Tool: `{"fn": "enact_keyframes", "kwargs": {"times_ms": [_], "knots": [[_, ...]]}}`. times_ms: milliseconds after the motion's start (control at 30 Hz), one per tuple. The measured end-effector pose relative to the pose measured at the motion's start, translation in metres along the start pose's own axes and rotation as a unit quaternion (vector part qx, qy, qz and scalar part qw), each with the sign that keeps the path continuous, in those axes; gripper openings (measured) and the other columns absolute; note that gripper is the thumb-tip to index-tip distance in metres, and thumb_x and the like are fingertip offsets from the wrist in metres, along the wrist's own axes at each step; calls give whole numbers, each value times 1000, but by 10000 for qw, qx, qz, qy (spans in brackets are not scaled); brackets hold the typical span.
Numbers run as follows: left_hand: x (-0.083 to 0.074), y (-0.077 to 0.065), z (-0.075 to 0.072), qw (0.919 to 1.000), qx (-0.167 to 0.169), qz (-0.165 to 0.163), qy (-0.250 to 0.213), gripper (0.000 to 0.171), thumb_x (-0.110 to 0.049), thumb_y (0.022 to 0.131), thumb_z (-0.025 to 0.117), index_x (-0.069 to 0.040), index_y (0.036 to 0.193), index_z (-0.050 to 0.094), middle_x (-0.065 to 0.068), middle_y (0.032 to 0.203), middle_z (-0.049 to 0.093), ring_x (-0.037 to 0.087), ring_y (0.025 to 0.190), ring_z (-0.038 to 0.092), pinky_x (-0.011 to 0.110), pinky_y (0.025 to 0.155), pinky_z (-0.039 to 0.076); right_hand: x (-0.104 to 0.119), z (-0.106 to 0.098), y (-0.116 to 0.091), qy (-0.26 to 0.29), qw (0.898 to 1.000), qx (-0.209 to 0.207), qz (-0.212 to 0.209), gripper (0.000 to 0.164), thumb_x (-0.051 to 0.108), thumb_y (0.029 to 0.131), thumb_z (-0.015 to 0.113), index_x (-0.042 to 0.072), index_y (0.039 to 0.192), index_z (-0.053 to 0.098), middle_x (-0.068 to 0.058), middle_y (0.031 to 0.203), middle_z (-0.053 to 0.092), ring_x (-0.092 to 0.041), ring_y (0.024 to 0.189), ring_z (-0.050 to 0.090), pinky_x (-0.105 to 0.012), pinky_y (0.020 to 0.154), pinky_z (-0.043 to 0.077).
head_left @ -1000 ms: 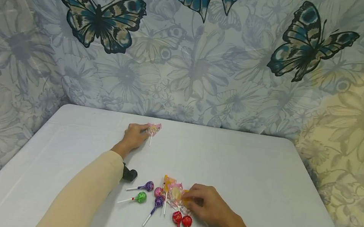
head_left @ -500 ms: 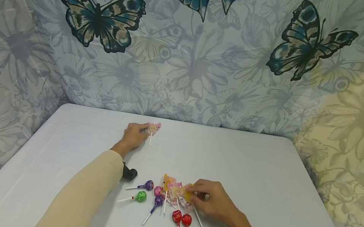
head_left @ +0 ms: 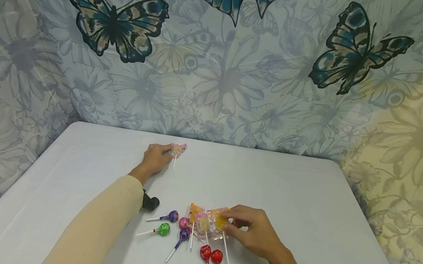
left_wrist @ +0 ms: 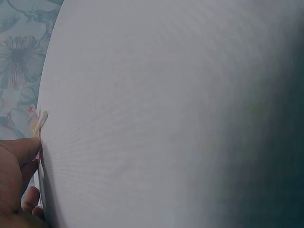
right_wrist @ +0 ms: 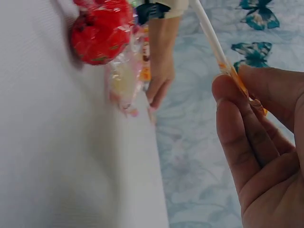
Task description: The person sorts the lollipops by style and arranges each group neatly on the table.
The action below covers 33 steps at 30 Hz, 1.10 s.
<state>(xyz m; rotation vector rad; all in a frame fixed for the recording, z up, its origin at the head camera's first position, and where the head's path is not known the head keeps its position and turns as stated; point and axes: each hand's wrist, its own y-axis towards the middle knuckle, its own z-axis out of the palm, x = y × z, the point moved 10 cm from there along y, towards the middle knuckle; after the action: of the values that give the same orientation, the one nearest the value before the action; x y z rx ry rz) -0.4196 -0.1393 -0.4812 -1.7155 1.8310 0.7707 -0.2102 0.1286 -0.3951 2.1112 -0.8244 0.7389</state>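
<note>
Near the far edge of the white table, my left hand [head_left: 155,159] pinches a flat lollipop [head_left: 179,149] in a clear and pink wrapper, its stick pointing toward me. My right hand [head_left: 257,231] pinches the wrapper of an orange-yellow lollipop [head_left: 220,222] at the right side of a lollipop group. In the right wrist view its white stick [right_wrist: 211,35] points up from between thumb and fingers. Beside it lie a pale flat lollipop [head_left: 204,224] and an orange-wrapped lollipop [head_left: 196,209]. Two red lollipops [head_left: 205,251] lie just nearer to me.
Left of the group are a green lollipop [head_left: 164,229], two purple lollipops [head_left: 184,234] and a pink lollipop [head_left: 184,223]. Black devices [head_left: 151,203] sit at both wrists. A wall covering with butterflies [head_left: 114,25] hangs behind the table [head_left: 289,182].
My right hand has shifted right and away from me, bringing the orange-yellow lollipop slightly up and turning its stick closer to straight. My left hand has stayed in place.
</note>
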Motion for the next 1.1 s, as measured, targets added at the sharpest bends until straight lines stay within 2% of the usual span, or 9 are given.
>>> {"fn": "enact_keyframes", "kwargs": {"times_ms": [133,333,500,633,900,1100], "knots": [[1,0,-1,10000,-5,3,-52,45,-16,90,63,-12,135,57,22,139,47,40,133,34,56,108,22,9,-11,2,32,9997,-223,-5,25,7,84,75,8,109,73,1,99,68,-10,69,59,-29,63,56],[3,0,-2,10000,-36,-40,-84,45,-17,90,64,-13,134,58,21,139,48,39,133,35,55,108,22,25,-28,9,26,9984,-542,-155,31,-6,76,77,-1,107,72,-6,97,69,-12,68,59,-29,62,56],[2,-1,-2,9999,-48,-36,-118,45,-17,90,63,-12,134,58,22,139,47,40,133,34,56,108,22,37,-36,16,445,9971,-577,-204,34,-15,75,74,-8,108,69,-12,95,69,-16,66,61,-29,62,56],[1,-1,0,9999,-30,-5,-132,45,-16,90,63,-11,135,57,23,139,47,41,133,32,57,108,20,41,-42,21,718,9952,-615,-270,37,-16,77,72,-7,112,68,-11,97,68,-18,67,63,-29,62,56],[1,-2,-1,9998,-81,-45,-162,45,-15,90,64,-11,134,58,22,138,48,40,133,33,57,108,19,45,-53,30,616,9928,-894,-512,37,-15,77,73,-4,112,69,-9,97,68,-19,72,61,-29,63,56],[0,-1,0,10000,-91,24,-34,45,-16,90,62,-10,135,57,23,136,50,41,131,35,57,107,21,49,-57,39,735,9889,-1059,-745,39,-20,74,71,-8,112,68,-13,97,68,-21,73,62,-28,63,56]]}}
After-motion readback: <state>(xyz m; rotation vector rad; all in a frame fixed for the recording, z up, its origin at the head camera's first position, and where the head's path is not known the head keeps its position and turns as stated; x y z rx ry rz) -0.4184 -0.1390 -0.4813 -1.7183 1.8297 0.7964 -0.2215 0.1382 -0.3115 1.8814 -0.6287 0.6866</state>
